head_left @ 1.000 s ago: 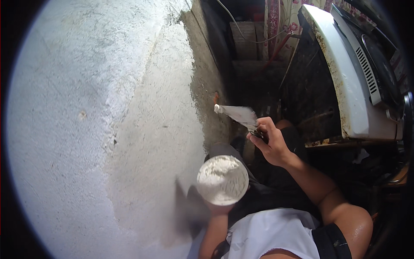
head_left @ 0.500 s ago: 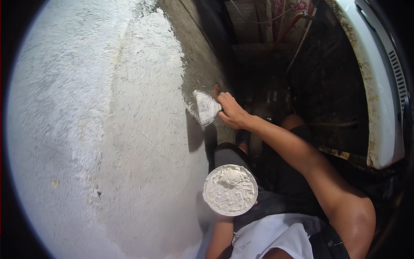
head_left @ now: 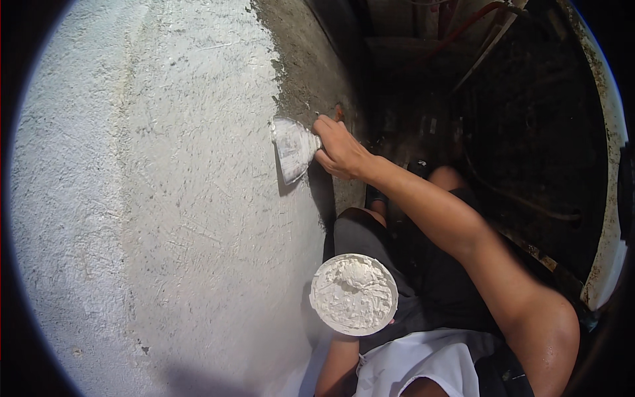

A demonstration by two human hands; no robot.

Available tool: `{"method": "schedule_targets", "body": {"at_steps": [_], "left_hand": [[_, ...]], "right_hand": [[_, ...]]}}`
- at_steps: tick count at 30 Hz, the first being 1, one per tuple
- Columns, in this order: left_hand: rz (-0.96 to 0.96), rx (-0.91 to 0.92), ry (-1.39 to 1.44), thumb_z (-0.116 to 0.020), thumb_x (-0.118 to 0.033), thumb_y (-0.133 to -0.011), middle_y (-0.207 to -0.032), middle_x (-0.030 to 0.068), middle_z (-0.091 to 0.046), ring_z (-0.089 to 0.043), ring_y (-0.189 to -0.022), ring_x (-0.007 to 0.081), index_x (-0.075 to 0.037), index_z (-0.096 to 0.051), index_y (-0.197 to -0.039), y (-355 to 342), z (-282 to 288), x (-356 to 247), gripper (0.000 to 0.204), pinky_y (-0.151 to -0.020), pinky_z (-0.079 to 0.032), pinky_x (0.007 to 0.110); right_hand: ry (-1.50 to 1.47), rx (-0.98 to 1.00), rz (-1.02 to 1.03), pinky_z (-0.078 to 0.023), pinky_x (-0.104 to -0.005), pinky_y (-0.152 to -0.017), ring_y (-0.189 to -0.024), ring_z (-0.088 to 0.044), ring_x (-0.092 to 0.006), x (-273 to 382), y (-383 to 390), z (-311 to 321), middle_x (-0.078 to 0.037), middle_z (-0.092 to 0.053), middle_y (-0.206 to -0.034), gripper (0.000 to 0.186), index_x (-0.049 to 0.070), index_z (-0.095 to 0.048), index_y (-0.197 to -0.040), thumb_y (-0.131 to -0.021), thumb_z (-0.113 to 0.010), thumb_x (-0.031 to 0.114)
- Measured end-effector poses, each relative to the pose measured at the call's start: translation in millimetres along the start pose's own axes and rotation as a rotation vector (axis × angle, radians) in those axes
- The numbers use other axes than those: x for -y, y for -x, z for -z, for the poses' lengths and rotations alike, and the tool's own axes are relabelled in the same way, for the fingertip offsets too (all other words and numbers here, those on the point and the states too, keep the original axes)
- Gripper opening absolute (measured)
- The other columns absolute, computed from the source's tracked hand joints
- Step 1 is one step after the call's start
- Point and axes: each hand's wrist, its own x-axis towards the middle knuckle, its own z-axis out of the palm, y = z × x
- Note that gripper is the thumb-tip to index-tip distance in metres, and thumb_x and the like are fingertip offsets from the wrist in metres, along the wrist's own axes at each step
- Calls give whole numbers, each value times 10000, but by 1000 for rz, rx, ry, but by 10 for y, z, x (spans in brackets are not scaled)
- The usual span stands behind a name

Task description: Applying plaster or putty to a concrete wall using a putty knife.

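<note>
My right hand (head_left: 340,151) grips a putty knife (head_left: 293,148) whose wide blade, smeared with white paste, presses flat against the rough white wall (head_left: 172,198) near the edge of the bare grey patch (head_left: 311,73). Low in the view, my left hand is hidden under a round white bowl (head_left: 354,294) full of thick white putty, which it holds up from beneath; only its forearm (head_left: 334,367) shows. The bowl hangs below and a little right of the blade, close to the wall.
The grey unplastered strip of wall runs up to a dark corner at the top. A large white curved object with rusty edges (head_left: 612,198) stands at the far right. My dark shorts and knees (head_left: 370,231) are below the arm.
My right hand has carried the putty knife from beside the bowl up to the wall and now presses the blade against it. The bowl of putty has stayed low in the view.
</note>
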Motion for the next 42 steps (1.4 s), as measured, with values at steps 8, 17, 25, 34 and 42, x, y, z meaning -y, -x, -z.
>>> {"method": "schedule_targets", "body": {"at_steps": [8,17,25,34,42], "left_hand": [[-55,26,-70,-393,-898,-850,-1655,175,-342,-316,-1438,628,-263,-359,-1617,-5,88,-18,996,-959,-299,924],[102,434,-462,-418,-918,-822,-1666,156,-327,-350,-1439,590,-238,-300,-1636,-192,459,-635,1067,-938,-347,909],[-213,14,-260,-420,-920,-820,-1675,140,-313,-343,-1468,540,-229,-270,-1646,115,320,-134,1088,-977,-350,886],[-62,36,-167,-412,-911,-832,-1679,177,-284,-290,-1449,626,-250,-272,-1647,87,227,-133,1059,-931,-283,944],[-106,16,-175,-406,-906,-841,-1668,195,-298,-277,-1438,650,-246,-294,-1638,83,211,-123,1041,-883,-298,957]], "right_hand": [[169,-87,-139,-419,-505,-935,-1098,-528,-404,-83,77,70,-213,-538,-1108,296,1,-502,-1094,-887,-649,153],[117,-155,-44,-404,-482,-874,-1065,-531,-370,454,9,265,-174,-541,-1073,275,36,-519,-1033,-848,-685,154],[296,-147,-101,-425,-483,-845,-1033,-549,-354,124,8,276,-160,-560,-1057,255,25,-540,-1022,-840,-691,119],[161,-181,-34,-403,-465,-859,-1042,-542,-351,164,-7,470,-158,-550,-1064,257,32,-521,-1021,-841,-686,110],[231,-205,-33,-408,-477,-827,-1016,-549,-366,128,35,149,-165,-562,-1051,274,24,-522,-1007,-798,-693,67]]}}
